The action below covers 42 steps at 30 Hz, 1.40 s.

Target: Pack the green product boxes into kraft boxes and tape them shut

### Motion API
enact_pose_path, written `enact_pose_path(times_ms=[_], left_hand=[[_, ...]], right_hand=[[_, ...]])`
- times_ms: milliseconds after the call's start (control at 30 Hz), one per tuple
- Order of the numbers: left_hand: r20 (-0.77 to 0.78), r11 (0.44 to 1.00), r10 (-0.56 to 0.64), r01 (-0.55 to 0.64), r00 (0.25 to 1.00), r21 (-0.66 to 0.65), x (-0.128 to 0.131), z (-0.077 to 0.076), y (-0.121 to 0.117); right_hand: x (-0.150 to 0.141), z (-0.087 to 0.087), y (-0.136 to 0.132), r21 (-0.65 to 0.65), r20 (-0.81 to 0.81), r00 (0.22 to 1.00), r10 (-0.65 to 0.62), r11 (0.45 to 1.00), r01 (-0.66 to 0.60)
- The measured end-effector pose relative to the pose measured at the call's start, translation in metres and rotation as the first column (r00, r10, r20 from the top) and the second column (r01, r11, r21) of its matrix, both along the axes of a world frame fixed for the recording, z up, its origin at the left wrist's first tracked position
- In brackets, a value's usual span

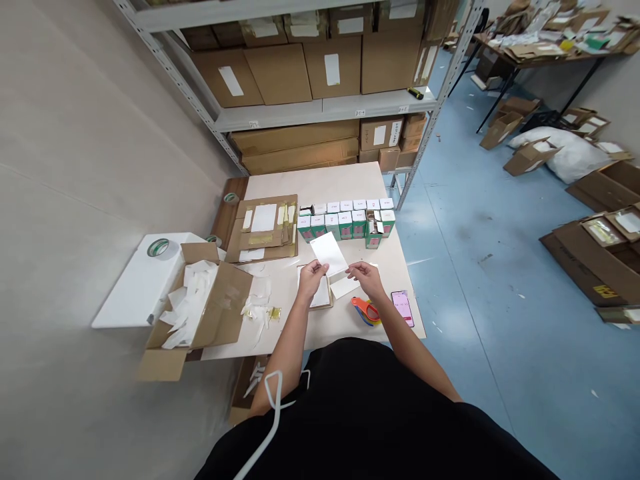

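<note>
My left hand point(312, 278) and my right hand point(367, 277) are both closed on a white flat sheet or flattened carton point(330, 254), held tilted just above the white table point(330, 180). Under the hands lie more white pieces point(344, 287) and a small stack with a brown edge point(323, 298). Behind the sheet stand two rows of small green and white boxes point(345, 223). One box at the right end of the rows point(373, 230) stands with its top flaps open.
An orange tape dispenser point(365, 310) and a phone point(403, 308) lie by my right arm. A carton of white scraps point(200, 307) sits at the left, with flattened cardboard point(263, 227) and tape rolls point(159, 247) behind. Metal shelving point(320, 110) holds brown boxes. Cartons litter the blue floor point(500, 267).
</note>
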<state>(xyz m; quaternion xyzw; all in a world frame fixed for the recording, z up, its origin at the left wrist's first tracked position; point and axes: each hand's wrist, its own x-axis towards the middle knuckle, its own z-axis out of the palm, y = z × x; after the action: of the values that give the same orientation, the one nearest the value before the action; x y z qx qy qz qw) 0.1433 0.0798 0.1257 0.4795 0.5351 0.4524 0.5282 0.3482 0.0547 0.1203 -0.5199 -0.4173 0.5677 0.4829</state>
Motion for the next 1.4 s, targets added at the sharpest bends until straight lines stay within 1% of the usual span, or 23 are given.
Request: enact_pose_path(times_ms=[167,467,567,667,733,833,867,900,933,967,1033,1067,1100,1133,1200,1267,1333,1400], left_hand=[[-0.002,1.000,-0.001,0.001,1.000,0.014,0.001,0.006,-0.001],[0.042,1.000,0.004,-0.005,0.999,0.023,0.005,0.014,-0.004],[0.035,1.000,-0.001,0.001,0.999,0.023,0.005,0.013,-0.004],[0.023,1.000,-0.019,0.019,1.000,0.007,0.004,0.007,-0.002],[-0.013,1.000,0.002,-0.002,1.000,-0.012,0.003,0.003,-0.002],[-0.169,0.992,0.128,-0.127,0.977,0.016,0.005,0.001,-0.002],[-0.211,0.988,0.154,-0.149,0.965,0.039,0.007,0.002,-0.003],[-0.230,0.990,0.141,-0.133,0.963,0.054,0.009,0.003,-0.005],[-0.220,0.996,0.084,-0.074,0.972,0.053,0.012,0.006,-0.006],[-0.189,0.999,-0.008,0.016,0.982,0.039,0.015,0.008,-0.008],[-0.101,0.982,-0.185,0.187,0.977,0.011,0.021,0.012,-0.011],[-0.067,0.973,-0.228,0.229,0.971,0.008,0.023,0.014,-0.012],[-0.044,0.973,-0.228,0.228,0.973,0.013,0.025,0.014,-0.012],[-0.025,0.982,-0.189,0.190,0.982,0.019,0.027,0.014,-0.013],[0.022,0.998,-0.062,0.062,0.998,0.009,0.027,0.013,-0.014],[0.096,0.999,0.031,-0.027,0.995,-0.035,0.026,0.010,-0.015],[0.183,0.996,0.059,-0.045,0.981,-0.080,0.025,0.006,-0.019],[0.262,0.994,0.048,-0.021,0.964,-0.103,0.025,0.003,-0.024]], right_hand=[[0.000,0.003,0.000,-0.020,-0.024,1.000,0.009,1.000,-0.010],[0.001,0.009,-0.002,-0.024,-0.067,0.998,0.002,1.000,-0.003],[0.000,0.010,-0.003,-0.024,-0.069,0.998,0.003,1.000,-0.004],[0.000,0.011,-0.003,-0.021,-0.064,0.998,0.009,1.000,-0.010],[0.000,0.011,-0.003,-0.014,-0.061,0.998,0.025,1.000,-0.026],[-0.002,0.013,-0.004,0.009,-0.060,0.997,0.045,0.999,-0.045],[-0.003,0.014,-0.004,0.019,-0.059,0.997,0.046,0.999,-0.045],[-0.004,0.014,-0.005,0.029,-0.054,0.997,0.046,0.999,-0.044],[-0.005,0.014,-0.005,0.040,-0.047,0.998,0.048,0.998,-0.046],[-0.007,0.014,-0.006,0.051,-0.041,0.998,0.051,0.997,-0.049],[-0.010,0.014,-0.007,0.077,-0.039,0.997,0.062,0.995,-0.059],[-0.012,0.014,-0.007,0.098,-0.046,0.997,0.067,0.993,-0.063],[-0.013,0.014,-0.007,0.126,-0.054,0.996,0.072,0.990,-0.065],[-0.013,0.015,-0.008,0.158,-0.056,0.996,0.075,0.985,-0.065],[-0.013,0.016,-0.008,0.211,-0.038,0.997,0.073,0.975,-0.064],[-0.013,0.019,-0.010,0.222,-0.007,0.998,0.058,0.973,-0.055],[-0.013,0.022,-0.012,0.205,-0.001,0.999,0.045,0.978,-0.043],[-0.015,0.024,-0.015,0.192,-0.020,0.999,0.037,0.981,-0.033]])
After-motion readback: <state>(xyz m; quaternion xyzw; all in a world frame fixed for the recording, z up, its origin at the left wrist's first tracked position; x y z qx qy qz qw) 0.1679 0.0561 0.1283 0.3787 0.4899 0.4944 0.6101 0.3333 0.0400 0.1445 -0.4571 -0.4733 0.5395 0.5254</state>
